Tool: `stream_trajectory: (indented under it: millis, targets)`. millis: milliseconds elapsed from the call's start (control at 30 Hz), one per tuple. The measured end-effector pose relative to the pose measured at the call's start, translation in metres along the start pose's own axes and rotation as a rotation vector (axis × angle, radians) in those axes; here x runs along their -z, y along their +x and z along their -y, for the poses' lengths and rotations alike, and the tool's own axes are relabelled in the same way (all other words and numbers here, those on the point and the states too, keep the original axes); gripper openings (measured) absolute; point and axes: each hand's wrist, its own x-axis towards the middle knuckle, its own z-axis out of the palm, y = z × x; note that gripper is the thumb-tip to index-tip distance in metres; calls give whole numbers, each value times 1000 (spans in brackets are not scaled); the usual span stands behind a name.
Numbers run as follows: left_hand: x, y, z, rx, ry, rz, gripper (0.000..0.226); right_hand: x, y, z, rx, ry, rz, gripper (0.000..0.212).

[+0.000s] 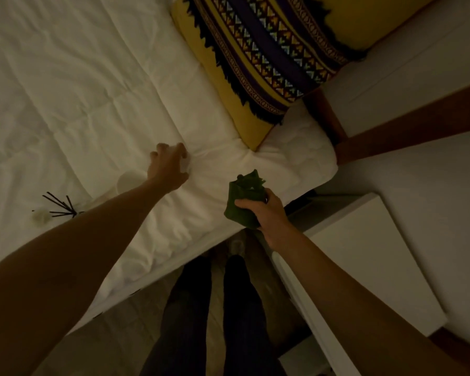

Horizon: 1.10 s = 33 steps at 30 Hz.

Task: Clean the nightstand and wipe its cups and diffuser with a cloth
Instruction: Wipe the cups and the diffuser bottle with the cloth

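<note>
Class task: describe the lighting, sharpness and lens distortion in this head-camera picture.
Head view: dim, warm light; the white cup and pale diffuser with dark reeds on the white quilt are faint; the wide-angle lens stretches the forearms; the dark green cloth looks soft and grainy.

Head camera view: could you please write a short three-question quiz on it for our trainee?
1. What does the right hand hold? A) a green cloth B) a sponge C) a spray bottle
2. True or false: the reed diffuser is on the bed.
3. Fill in: the patterned pillow is mainly ____ at its edges.
Key: 1 A; 2 true; 3 yellow.
</note>
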Motion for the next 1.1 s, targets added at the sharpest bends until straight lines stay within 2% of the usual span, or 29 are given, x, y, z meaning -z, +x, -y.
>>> stream_trajectory:
  millis: [133, 267, 467, 633, 767, 867, 967, 1100]
  targets:
    - [14, -16, -8, 29, -159, -62, 90, 11, -11, 15, 59, 6, -4, 71]
    - [59, -43, -42, 0, -411, -51, 100, 10, -40, 61, 195, 108, 20, 71]
    - [177, -94, -110, -173, -659, -49, 88, -13, -117, 164, 536, 54, 65, 52]
    - [291, -143, -162, -345, -793, -168, 79, -28, -207, 245, 952, -133, -94, 36]
    - [367, -185, -200, -474, -943, -237, 80, -41, -284, 296, 1307, -203, -210, 40]
    - [417, -216, -226, -591, -1123, -293, 77, -56, -344, 328, 1536, -217, -224, 54]
    - [457, -246, -245, -738, -1242, -288, 66, -72, -390, 347, 1640, -240, -194, 53]
    - [495, -280, -268, -840, -1312, -282, 76, -94, -434, 357, 1740, -211, -240, 53]
